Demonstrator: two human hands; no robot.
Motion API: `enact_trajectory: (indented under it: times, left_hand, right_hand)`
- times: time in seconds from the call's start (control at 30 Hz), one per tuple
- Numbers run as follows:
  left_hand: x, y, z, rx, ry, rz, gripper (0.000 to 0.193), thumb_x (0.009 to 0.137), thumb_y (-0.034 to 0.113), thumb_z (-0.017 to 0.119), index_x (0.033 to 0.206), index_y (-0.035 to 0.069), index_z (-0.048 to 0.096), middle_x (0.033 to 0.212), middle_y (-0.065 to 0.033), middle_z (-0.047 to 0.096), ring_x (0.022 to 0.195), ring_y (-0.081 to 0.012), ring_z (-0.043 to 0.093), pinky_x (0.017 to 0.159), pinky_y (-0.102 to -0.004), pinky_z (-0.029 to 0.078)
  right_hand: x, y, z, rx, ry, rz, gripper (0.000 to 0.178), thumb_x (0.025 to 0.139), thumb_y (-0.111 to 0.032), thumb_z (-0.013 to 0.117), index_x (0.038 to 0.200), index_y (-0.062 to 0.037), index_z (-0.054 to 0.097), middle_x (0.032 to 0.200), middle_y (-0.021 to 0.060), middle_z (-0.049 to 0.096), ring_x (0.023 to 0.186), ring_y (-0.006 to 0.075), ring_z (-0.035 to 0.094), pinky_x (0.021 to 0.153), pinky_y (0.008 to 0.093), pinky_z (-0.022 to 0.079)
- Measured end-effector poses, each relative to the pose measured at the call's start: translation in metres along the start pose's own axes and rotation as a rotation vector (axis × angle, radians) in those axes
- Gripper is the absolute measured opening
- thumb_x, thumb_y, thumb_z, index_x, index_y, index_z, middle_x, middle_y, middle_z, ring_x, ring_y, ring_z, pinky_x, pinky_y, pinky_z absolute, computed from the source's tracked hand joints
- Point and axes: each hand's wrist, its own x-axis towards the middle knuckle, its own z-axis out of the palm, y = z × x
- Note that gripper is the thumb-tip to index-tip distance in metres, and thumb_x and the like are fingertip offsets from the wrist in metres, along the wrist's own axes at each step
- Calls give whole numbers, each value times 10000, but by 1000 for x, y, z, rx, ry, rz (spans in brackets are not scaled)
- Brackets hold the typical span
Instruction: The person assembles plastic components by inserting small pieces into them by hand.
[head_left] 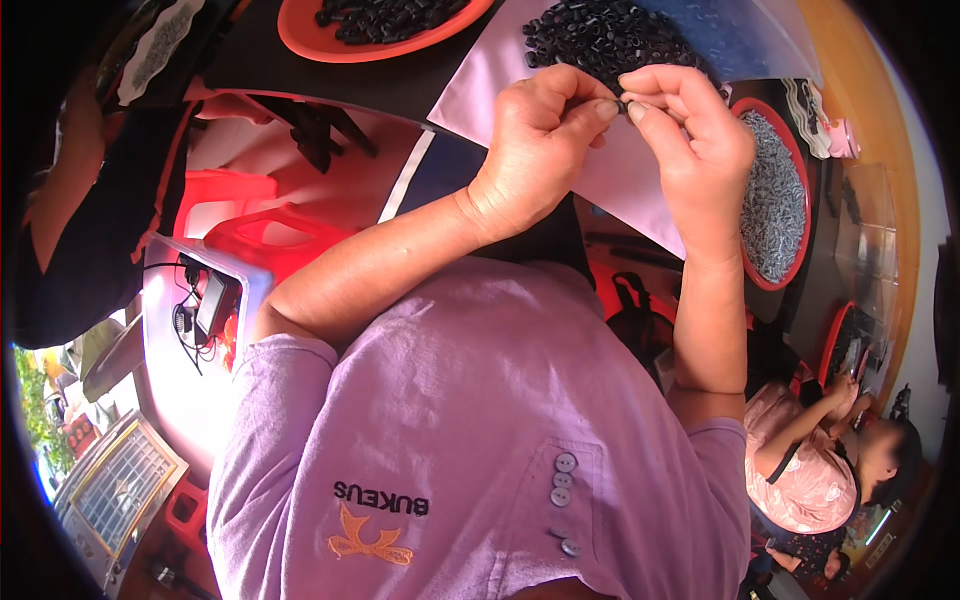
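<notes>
My left hand [545, 135] and my right hand [695, 140] meet fingertip to fingertip over the near edge of a pile of black parts [600, 38]. Pinched between both thumbs and forefingers is a small dark part [623, 104], mostly covered by the fingers, so its exact kind is hard to make out. The heaped parts are small, short and cap-like. They lie on a pale pink sheet [475, 95] on the table. Close beside my right wrist stands a red basin [802, 165] full of grey metal pieces that look like screws [772, 205].
An orange-red basin [385, 52] with more black parts stands at the far left on a dark tabletop [250, 70]. Red plastic stools [225, 195] and a clear bin [255, 275] with cables are on my left. Another person [810, 460] works at the lower right.
</notes>
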Motion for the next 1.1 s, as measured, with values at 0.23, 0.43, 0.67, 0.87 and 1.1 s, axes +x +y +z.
enact_trajectory:
  times: [0.23,0.43,0.67,0.87,1.1]
  left_hand:
    - [1,2,2,56,21,-17,59,882,-1,642,845,-39,618,731,-52,604,638,-93,554,570,-248,462]
    - [0,-7,4,96,55,25,69,873,15,660,852,-38,622,720,-67,602,620,-105,547,556,-260,451]
    - [-3,-16,1,219,24,163,59,917,49,655,944,-3,648,748,-16,646,654,-52,577,547,-202,453]
    - [-3,-18,4,133,64,139,48,879,20,662,901,-15,638,737,-54,628,634,-97,560,545,-244,447]
    - [0,-19,7,199,113,241,26,836,-15,639,856,-29,631,714,-133,620,606,-213,581,549,-328,466]
  right_hand:
    - [-2,3,2,-129,42,-118,233,808,117,578,971,-22,671,819,56,719,711,114,687,639,243,536]
    - [-4,4,5,-171,78,-141,224,793,119,591,947,-30,658,814,48,712,690,116,684,612,240,530]
    - [-3,8,1,-165,26,-150,255,789,119,590,985,-39,626,831,50,705,723,130,698,616,251,538]
    - [0,8,1,-118,3,-93,248,783,117,577,965,-48,617,812,43,695,719,146,692,625,269,538]
    - [0,3,5,-372,4,-335,291,738,147,541,946,-49,599,783,60,669,686,199,679,606,301,533]
